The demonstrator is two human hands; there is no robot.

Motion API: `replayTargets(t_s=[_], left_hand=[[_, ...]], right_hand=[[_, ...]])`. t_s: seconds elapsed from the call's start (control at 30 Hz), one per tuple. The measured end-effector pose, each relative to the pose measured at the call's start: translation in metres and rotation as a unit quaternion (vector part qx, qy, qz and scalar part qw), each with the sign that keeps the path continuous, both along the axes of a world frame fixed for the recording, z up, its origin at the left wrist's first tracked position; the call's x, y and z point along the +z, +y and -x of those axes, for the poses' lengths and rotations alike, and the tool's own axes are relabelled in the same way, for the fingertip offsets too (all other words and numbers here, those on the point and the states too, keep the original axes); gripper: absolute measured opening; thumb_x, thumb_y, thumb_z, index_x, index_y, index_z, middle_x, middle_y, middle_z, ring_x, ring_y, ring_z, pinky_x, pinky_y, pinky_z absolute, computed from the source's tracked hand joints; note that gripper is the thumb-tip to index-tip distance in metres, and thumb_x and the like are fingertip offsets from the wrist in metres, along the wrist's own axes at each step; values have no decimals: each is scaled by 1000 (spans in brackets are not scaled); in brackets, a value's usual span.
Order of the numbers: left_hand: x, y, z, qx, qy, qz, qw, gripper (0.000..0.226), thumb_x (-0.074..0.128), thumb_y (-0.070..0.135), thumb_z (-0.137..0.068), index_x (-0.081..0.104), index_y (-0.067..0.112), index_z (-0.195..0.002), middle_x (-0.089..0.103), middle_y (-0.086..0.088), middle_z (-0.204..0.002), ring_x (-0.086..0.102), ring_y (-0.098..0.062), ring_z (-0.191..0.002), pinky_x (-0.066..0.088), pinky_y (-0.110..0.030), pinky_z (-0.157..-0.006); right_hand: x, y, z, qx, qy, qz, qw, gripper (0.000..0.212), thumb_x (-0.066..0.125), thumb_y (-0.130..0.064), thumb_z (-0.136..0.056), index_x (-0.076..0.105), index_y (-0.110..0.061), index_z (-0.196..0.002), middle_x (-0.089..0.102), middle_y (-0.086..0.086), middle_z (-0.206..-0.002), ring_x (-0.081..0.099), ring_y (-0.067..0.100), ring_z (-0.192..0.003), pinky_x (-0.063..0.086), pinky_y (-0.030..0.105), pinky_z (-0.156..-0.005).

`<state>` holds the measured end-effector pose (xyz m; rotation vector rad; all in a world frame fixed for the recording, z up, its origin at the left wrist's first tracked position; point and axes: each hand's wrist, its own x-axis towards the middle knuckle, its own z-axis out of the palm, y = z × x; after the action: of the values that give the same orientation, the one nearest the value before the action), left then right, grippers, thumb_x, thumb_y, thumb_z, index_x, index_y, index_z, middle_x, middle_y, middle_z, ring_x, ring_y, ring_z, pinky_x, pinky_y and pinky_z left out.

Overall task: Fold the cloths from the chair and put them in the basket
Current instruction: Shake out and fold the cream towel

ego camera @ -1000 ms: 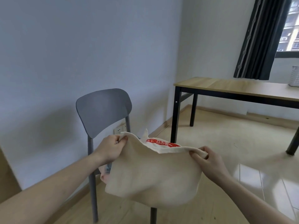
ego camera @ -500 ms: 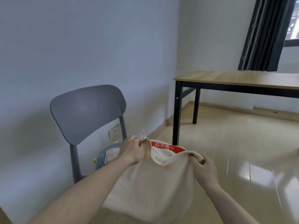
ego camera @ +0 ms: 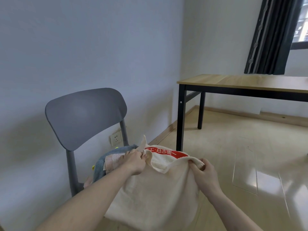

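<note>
A cream cloth with a red printed band hangs in front of the grey chair. My left hand pinches its upper left edge. My right hand grips its upper right edge, fingers curled over the fabric. The top edge sags between the two hands and shows the red band. Behind the left hand, a blue cloth and a pale pink cloth lie piled on the chair seat. No basket is in view.
A wooden table with black legs stands at the right, near a dark curtain. A wall socket sits behind the chair. Pale glossy floor stretches to the right.
The view has turned left and dipped, so the pile on the chair shows. The cloth has sunk lower and my hands have come closer together along its top edge.
</note>
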<state>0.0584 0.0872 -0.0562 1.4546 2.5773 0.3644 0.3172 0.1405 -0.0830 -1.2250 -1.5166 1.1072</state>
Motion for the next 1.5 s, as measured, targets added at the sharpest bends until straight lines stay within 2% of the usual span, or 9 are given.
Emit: replayTargets(t_s=[0.23,0.47,0.63,0.73,0.83,1.1,1.23,1.37,1.5], left_hand=[[0,32,4,13,5,37,999,62,28,51,-101,28,29,-159,42,-7,-158,38,-34,-146,30,-52,-118],[4,31,10,88,13,-26,996,52,31,45,-106,58,12,-136,60,-15,-139,55,-37,-128,45,-43,-102],[15,16,37,98,-9,-158,983,42,37,44,-106,62,18,-85,72,-11,-105,63,-36,-95,48,-38,-82],[28,10,45,101,-30,-219,970,47,40,38,-107,46,19,-66,62,-9,-85,53,-32,-82,38,-34,-71],[38,14,55,97,-48,-278,954,49,43,30,-107,40,17,-60,57,-9,-75,56,-36,-80,34,-35,-65],[49,58,77,93,-72,-269,956,42,40,36,-107,50,16,-71,67,-14,-95,58,-35,-91,45,-38,-77],[35,82,83,95,-93,-145,981,38,38,37,-106,64,11,-112,65,-15,-125,59,-37,-116,45,-38,-94],[9,96,90,90,-122,-26,988,46,27,24,-108,48,6,-145,45,-13,-154,45,-38,-138,39,-40,-112],[-11,102,103,68,-141,2,988,42,35,25,-103,57,5,-133,58,-17,-137,59,-38,-118,48,-36,-93]], right_hand=[[14,-5,-5,2,35,20,999,12,69,-35,-96,67,-26,-105,70,-6,-101,66,13,-93,54,30,-71],[15,0,-14,60,18,52,997,32,76,-11,-85,63,-27,-109,70,-4,-105,69,15,-94,54,29,-69],[12,11,-12,32,33,17,999,4,73,-21,-94,72,-23,-97,74,-5,-92,69,14,-87,51,27,-68],[18,22,-6,21,62,25,998,39,65,-30,-101,66,-20,-63,58,-10,-60,53,13,-61,41,29,-60],[22,39,5,14,99,34,994,56,61,-40,-103,48,5,-73,43,5,-69,41,21,-67,34,35,-65],[21,99,51,-46,67,26,996,46,60,-43,-101,41,-20,-66,42,2,-67,40,19,-64,33,33,-63],[0,114,62,-49,1,43,998,48,51,-36,-107,41,-19,-64,47,-2,-64,43,18,-60,30,32,-57],[-34,116,70,22,-108,116,987,35,48,-42,-103,64,-13,-113,69,8,-111,62,28,-99,47,36,-82],[-50,114,70,8,-86,134,987,53,60,-40,-98,56,-13,-143,63,8,-138,58,31,-126,44,34,-93]])
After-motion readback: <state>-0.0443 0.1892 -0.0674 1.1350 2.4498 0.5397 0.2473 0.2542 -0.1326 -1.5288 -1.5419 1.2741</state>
